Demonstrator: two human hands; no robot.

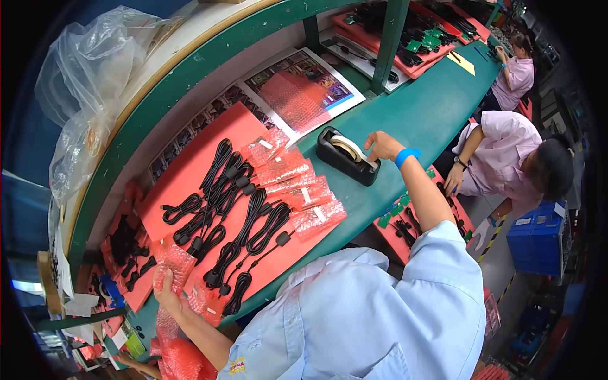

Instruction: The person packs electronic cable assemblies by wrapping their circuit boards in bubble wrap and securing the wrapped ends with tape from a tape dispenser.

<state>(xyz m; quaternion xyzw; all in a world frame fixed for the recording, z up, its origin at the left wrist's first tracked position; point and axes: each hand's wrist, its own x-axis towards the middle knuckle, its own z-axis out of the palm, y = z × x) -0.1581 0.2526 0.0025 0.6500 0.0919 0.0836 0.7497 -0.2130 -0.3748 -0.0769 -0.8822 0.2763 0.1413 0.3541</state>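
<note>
My left hand point(166, 292) is closed on a pink bubble-wrap bag point(174, 261) at the left end of the red foam board point(235, 120). My right hand point(382, 147) is at the front end of a black tape dispenser point(335, 159), its fingers curled and pinched at the free end of the tape point(361, 154). Several bundled black cables point(221, 206) lie on the foam board between my hands. Beside them, a row of filled pink bubble bags point(310, 196) with white labels runs along the board's right edge.
Behind the board lies a printed sheet point(304, 88) with bubble wrap on it. A green shelf post point(389, 47) rises from the green bench point(437, 95). Co-workers in pink shirts point(503, 149) sit at right, near a blue crate point(537, 240). Clear plastic point(95, 69) hangs from the shelf.
</note>
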